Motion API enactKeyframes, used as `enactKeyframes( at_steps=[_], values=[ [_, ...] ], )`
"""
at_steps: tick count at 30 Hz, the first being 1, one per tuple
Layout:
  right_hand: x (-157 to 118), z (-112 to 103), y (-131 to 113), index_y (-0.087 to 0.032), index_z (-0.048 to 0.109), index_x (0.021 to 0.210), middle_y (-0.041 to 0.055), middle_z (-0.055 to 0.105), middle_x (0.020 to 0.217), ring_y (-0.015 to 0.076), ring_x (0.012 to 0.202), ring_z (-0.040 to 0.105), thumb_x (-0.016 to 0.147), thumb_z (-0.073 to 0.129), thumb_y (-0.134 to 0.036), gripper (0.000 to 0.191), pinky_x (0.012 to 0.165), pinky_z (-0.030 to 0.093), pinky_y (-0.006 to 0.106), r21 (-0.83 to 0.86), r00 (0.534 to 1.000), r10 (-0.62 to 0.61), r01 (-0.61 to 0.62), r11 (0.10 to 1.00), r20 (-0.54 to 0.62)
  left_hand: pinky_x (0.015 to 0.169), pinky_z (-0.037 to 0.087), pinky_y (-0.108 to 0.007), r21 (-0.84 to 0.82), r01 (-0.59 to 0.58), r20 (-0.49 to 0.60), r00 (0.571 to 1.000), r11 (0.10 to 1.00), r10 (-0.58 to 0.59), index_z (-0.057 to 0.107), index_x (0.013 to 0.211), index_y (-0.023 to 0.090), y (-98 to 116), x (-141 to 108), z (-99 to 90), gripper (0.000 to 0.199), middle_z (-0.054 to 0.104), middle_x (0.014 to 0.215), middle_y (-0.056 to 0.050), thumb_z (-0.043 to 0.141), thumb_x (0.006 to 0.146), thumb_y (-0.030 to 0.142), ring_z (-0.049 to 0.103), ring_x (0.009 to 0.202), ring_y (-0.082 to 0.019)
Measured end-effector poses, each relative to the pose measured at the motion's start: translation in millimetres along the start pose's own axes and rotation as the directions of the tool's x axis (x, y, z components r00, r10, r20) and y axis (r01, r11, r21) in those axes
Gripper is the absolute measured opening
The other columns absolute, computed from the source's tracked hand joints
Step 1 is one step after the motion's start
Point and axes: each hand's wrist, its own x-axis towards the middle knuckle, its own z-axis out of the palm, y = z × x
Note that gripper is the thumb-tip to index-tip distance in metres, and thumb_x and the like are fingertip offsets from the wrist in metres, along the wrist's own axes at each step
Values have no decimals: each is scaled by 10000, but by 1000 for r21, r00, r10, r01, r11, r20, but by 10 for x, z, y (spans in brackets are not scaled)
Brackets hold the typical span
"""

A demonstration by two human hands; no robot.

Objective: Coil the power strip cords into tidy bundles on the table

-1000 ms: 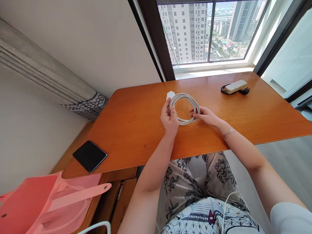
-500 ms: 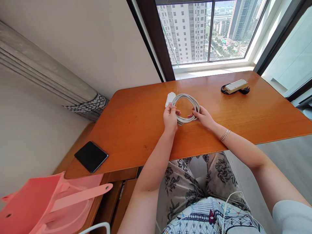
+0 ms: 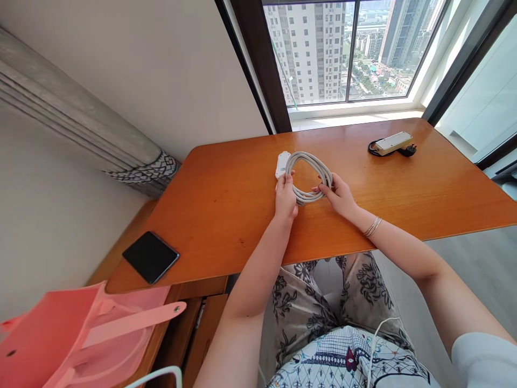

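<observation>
Between my two hands is a coiled grey-white cable (image 3: 309, 156), wound into a round loop just over the wooden table (image 3: 226, 215). My left hand (image 3: 286, 195) grips the coil's left side, fingers closed round the strands. On the opposite side, my right hand (image 3: 336, 193) pinches the coil between thumb and fingers. A white power strip (image 3: 282, 164) shows just beyond my left hand, partly covered by the coil and hand. Whether the cable joins this strip is hidden.
At the table's far right lies a cream power strip (image 3: 392, 143) with a black cord and plug. A black tablet (image 3: 151, 257) rests at the left front corner. Below it, a pink bag (image 3: 81, 334) leans beside drawers. The window (image 3: 347, 54) stands behind the table.
My left hand has shifted its hold slightly, its fingers now further round the coil. The coil is tilted a little and the white power strip shows more. My right hand stays on the coil.
</observation>
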Motion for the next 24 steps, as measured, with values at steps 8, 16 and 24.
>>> enactKeyframes(
  at_steps=[8,16,24],
  values=[
    [61,-61,71,-260,551,1039,7,694,812,228,860,721,840,667,-680,479,817,581,375,-90,999,-28,31,995,42,686,551,-212,-320,293,-168,918,901,-358,658,993,215,243,-166,200,100,692,1124,-36,649,964,311,652,790,-95],
    [105,-43,85,-245,508,993,-33,670,722,191,764,724,914,631,-492,286,636,503,275,7,974,225,-225,974,23,459,394,-172,-213,159,-256,943,964,-212,538,1208,263,313,-194,233,258,666,970,14,631,967,243,504,511,-37],
    [156,-105,193,-236,538,1087,10,708,949,191,919,702,829,701,-328,319,864,589,379,24,944,329,-329,944,19,423,326,-212,-47,-8,-65,998,999,5,611,1306,191,242,-119,108,397,745,992,-61,650,945,352,333,438,-32]
  ],
)
